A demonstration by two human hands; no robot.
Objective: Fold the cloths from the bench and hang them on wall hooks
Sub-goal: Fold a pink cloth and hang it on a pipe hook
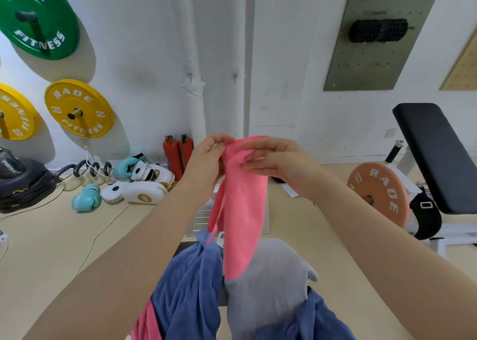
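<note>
Bench (180, 249) carries blue cloth (185, 288) and grey cloth (268, 283)

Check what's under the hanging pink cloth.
Below the pink cloth, which the left hand and right hand pinch at its top, lie a grey cloth and blue cloths. They cover the bench almost completely.

Two hands (206, 159) are seen; one pink cloth (240, 210) is held up; two wall hooks (190, 76) are counted; two red fire extinguishers (173, 156) are stood by the wall; two yellow weight plates (77, 107), one green (38, 17) and one orange (379, 192) are counted; two teal boxing gloves (86, 197) are seen.
</note>
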